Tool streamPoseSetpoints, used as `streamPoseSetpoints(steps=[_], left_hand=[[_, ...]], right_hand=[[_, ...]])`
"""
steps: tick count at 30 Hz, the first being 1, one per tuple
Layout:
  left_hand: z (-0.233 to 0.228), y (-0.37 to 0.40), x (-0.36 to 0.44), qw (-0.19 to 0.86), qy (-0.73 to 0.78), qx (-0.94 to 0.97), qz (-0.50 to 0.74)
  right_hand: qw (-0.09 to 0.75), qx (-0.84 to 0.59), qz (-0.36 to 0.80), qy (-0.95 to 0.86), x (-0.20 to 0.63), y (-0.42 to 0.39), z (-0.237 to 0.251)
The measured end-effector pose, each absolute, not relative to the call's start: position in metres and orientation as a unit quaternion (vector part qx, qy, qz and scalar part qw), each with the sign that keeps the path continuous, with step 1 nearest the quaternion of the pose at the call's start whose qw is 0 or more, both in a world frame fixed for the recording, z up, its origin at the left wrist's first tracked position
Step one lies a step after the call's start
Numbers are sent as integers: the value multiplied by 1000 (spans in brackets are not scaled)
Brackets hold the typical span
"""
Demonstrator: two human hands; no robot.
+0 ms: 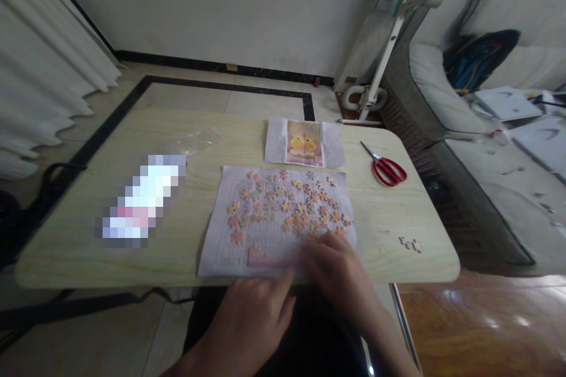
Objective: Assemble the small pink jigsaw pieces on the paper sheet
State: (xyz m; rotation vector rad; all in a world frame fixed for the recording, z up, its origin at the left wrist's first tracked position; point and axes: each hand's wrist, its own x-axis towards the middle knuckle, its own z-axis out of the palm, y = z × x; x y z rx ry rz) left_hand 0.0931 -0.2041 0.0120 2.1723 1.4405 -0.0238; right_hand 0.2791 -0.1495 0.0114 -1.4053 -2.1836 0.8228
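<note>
Both hands met at the near edge of the gridded sheet (230, 230) on the table (79, 235): left hand (252, 312) and right hand (336, 271), grips loose and holding nothing visible, just beside the joined pink pieces (265, 257), loose puzzle pieces (292, 203) beyond.

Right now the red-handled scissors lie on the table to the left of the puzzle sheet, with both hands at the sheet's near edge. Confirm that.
Not quite. In the head view the scissors lie to the right of the puzzle sheet, not the left. The left hand and right hand are at its near edge on the table.
</note>
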Motion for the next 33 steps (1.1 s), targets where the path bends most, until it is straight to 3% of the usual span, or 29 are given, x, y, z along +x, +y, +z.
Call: streamPoseSetpoints(steps=[18,33], left_hand=[[15,-204,94,247,537,807,11],[12,-208,94,238,531,813,24]], right_hand=[[279,-540,354,-711,283,-150,15],[225,-536,286,-761,278,-155,6]])
